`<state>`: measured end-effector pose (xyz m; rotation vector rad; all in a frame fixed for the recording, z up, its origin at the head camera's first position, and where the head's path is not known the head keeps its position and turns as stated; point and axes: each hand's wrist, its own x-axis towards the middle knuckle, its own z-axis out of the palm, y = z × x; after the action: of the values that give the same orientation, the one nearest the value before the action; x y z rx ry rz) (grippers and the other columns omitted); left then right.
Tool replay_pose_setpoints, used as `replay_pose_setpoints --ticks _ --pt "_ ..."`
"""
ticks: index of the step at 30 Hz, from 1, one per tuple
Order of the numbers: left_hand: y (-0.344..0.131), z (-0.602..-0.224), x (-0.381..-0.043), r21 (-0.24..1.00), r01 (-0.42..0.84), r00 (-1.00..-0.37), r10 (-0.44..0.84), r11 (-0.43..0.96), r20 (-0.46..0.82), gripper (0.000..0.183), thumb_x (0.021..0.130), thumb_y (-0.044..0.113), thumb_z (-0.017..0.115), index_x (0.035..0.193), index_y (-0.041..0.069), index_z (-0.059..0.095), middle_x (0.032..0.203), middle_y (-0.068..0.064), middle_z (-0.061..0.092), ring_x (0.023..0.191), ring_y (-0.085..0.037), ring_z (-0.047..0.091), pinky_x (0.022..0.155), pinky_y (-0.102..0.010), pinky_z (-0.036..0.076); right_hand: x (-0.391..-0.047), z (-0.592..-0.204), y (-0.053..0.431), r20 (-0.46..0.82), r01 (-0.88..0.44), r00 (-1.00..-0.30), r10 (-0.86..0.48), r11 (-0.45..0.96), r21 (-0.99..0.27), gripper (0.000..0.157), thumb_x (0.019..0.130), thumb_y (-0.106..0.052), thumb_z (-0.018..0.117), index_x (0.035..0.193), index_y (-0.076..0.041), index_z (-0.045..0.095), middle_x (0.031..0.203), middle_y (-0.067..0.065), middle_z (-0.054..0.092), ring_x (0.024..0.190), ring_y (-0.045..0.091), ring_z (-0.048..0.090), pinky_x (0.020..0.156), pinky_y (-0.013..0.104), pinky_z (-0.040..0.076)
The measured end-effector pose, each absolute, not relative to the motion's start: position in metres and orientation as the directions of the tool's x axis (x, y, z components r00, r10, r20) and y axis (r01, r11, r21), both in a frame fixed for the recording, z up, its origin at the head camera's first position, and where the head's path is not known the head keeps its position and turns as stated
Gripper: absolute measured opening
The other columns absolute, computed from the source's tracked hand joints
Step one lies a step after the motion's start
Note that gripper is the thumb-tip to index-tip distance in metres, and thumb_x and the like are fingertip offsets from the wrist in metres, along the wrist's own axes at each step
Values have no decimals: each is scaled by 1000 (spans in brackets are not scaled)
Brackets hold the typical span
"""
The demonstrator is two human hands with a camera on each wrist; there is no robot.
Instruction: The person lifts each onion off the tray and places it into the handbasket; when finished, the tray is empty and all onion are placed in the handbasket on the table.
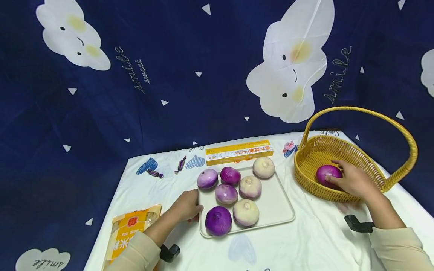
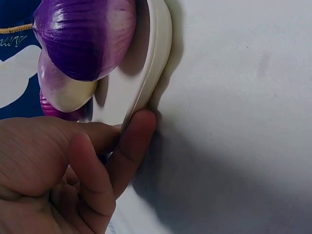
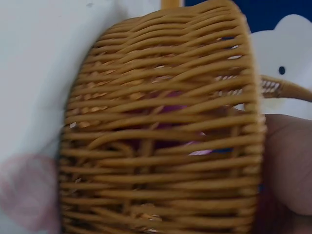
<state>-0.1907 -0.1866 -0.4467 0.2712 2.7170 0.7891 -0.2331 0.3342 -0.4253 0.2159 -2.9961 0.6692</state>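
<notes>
My right hand (image 1: pixel 354 180) reaches over the near rim of a yellow wicker basket (image 1: pixel 306 184) and holds a purple onion (image 1: pixel 329 175) inside it. In the right wrist view the basket's woven side (image 3: pixel 161 170) hides most of that onion and the fingers. At the left edge of a cream tray (image 1: pixel 274 203), my left hand (image 1: pixel 185 206) pinches the rim between thumb and fingers, as the left wrist view shows. On the tray lie several onions, among them a dark purple onion (image 1: pixel 218 221) near the left hand and a whitish onion (image 1: pixel 246 212) beside it.
Behind the tray lies a yellow pasta box (image 1: pixel 239 152). An orange food packet (image 1: pixel 130 229) rests under the left forearm. Two wrapped candies, one being the purple candy (image 1: pixel 181 165), lie at the back left. The basket's tall handle (image 1: pixel 366 110) arches above it.
</notes>
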Motion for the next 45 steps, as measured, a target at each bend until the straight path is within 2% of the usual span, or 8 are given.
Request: replay_pose_setpoints --ticks 4,7,14,21,25,30,38,45 --pt "-187 -446 -192 553 93 -936 261 828 -234 11 84 6 62 86 4 51 50 -4 59 32 -12 50 34 -29 45 -234 -411 321 226 -161 -971 -76 907 -389 70 82 -36 73 131 7 46 122 36 51 109 55 45 86 67 35" --pt "-187 -446 -192 552 92 -936 262 829 -236 11 84 6 62 86 4 51 50 -4 59 32 -12 50 34 -29 45 -234 -398 301 379 -224 -923 -69 898 -379 60 80 -26 74 128 3 51 126 29 51 117 50 42 95 64 31" --pt "-186 -445 -194 545 102 -930 274 832 -245 11 84 6 61 85 6 50 50 -4 59 32 -11 50 34 -28 45 -239 -390 238 572 -463 -800 -180 792 -397 48 77 -15 77 121 -6 59 125 11 58 120 32 50 98 51 38" --pt "-187 -444 -191 542 92 -931 266 836 -252 11 86 5 62 88 3 51 50 -4 59 32 -12 51 35 -28 45 -259 -424 176 442 -521 -830 -342 758 -392 60 77 -22 78 129 -7 53 132 13 53 122 34 49 97 53 42" --pt "-186 -445 -192 540 102 -930 273 836 -247 11 86 6 62 87 4 51 50 -3 59 32 -12 51 35 -28 45 -273 -446 165 341 -440 -887 -312 794 -418 65 78 -29 76 133 -6 49 138 18 46 122 39 47 97 56 40" --pt "-186 -446 -191 542 117 -926 288 832 -243 10 86 5 61 87 4 51 49 -2 59 33 -12 51 34 -28 45 -279 -461 161 274 -384 -920 -282 791 -477 70 77 -36 77 134 -8 48 133 17 50 118 38 51 96 54 41" --pt "-186 -448 -190 543 110 -929 280 833 -242 10 84 3 60 85 4 50 48 -3 58 33 -12 52 35 -28 45 -280 -459 159 292 -377 -920 -261 790 -484 71 75 -42 78 134 -12 50 128 13 56 116 33 53 94 52 43" --pt "-186 -448 -191 539 118 -932 280 834 -229 11 83 5 62 86 4 51 50 -3 59 34 -12 53 36 -28 45 -270 -412 187 394 -421 -889 -232 753 -507 71 72 -26 82 133 -7 51 129 18 56 115 37 52 93 55 40"
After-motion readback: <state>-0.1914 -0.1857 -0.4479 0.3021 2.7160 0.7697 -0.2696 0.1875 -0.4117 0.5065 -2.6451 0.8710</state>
